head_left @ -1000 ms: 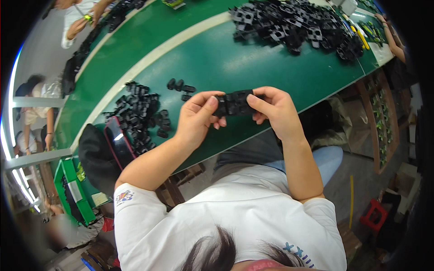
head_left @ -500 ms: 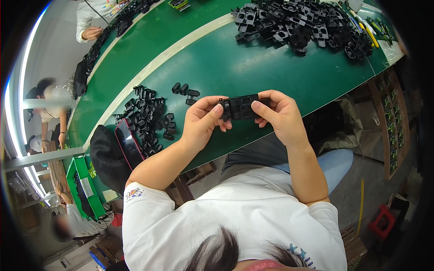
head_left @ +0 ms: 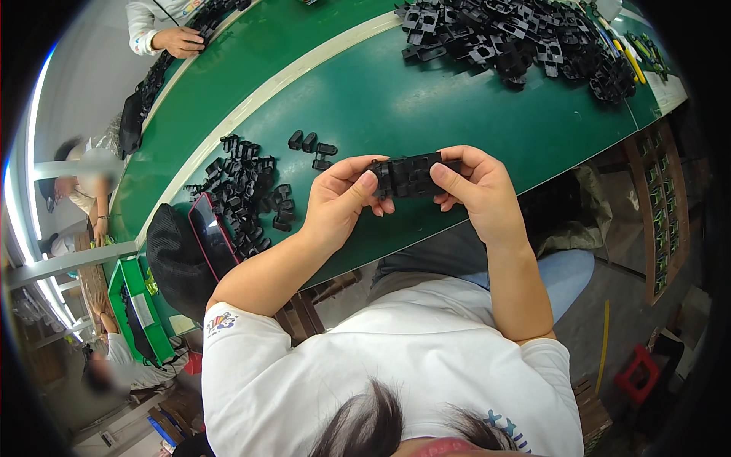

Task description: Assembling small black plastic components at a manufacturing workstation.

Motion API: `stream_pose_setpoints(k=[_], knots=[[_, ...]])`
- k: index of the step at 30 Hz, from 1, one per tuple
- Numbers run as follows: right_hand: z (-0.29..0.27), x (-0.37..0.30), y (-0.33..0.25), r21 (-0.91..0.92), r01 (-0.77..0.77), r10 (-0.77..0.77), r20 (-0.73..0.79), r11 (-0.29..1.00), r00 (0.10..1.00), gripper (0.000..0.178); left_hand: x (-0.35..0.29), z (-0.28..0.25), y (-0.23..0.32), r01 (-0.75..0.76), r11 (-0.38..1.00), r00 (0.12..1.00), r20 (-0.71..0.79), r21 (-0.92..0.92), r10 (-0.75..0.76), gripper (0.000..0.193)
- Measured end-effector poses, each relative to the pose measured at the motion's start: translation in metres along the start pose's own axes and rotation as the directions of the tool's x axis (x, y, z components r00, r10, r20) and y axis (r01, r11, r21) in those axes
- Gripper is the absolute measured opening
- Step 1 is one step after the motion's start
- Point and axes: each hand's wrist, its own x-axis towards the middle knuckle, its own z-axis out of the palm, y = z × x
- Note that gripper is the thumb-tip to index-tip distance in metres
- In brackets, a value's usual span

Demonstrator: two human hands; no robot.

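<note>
Between my two hands is a black moulded plastic part (head_left: 412,177), held above the near edge of the green table. My left hand (head_left: 343,195) pinches its left end, thumb on top and fingers beneath. The right end is gripped the same way by my right hand (head_left: 477,190). Whether a smaller piece sits under my left fingers, I cannot tell. Just beyond my left hand lie a few small black plastic pieces (head_left: 325,149), apart from a pile of similar small pieces (head_left: 242,183) on the left.
A big heap of black plastic parts (head_left: 518,38) covers the far right, beside yellow-handled tools (head_left: 633,65). On the left are a phone (head_left: 212,232), a black mesh cap-like item (head_left: 177,255) and a green bin (head_left: 156,335). Across the table, a co-worker's hand (head_left: 180,42) touches black parts.
Both my hands still grip the black part, which has tilted slightly. The co-worker's hand across the table has moved right onto the row of parts.
</note>
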Motion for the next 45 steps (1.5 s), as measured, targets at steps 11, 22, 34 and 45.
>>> stream_pose_setpoints(k=[11,22,34,45], knots=[[-0.021,0.009,0.003,-0.107,0.318,-0.335,-0.225,0.942,0.915,0.027,0.048,-0.047,0.081,-0.187,0.981,0.933,-0.302,0.058,0.196,0.023],[-0.013,0.018,0.011,-0.771,0.466,-0.77,-0.049,0.434,0.636,0.013,0.263,-0.338,0.166,-0.299,0.927,0.297,-0.901,0.227,0.316,0.026],[-0.017,0.025,0.01,-0.821,0.442,-0.812,-0.045,0.362,0.582,0.013,0.332,-0.476,0.182,-0.414,0.894,0.284,-0.909,0.172,0.307,0.03],[-0.17,0.055,-0.061,-0.963,-0.142,-0.932,-0.259,0.229,0.254,0.042,0.143,-0.142,0.177,-0.234,0.72,0.858,-0.21,0.654,0.469,0.033]])
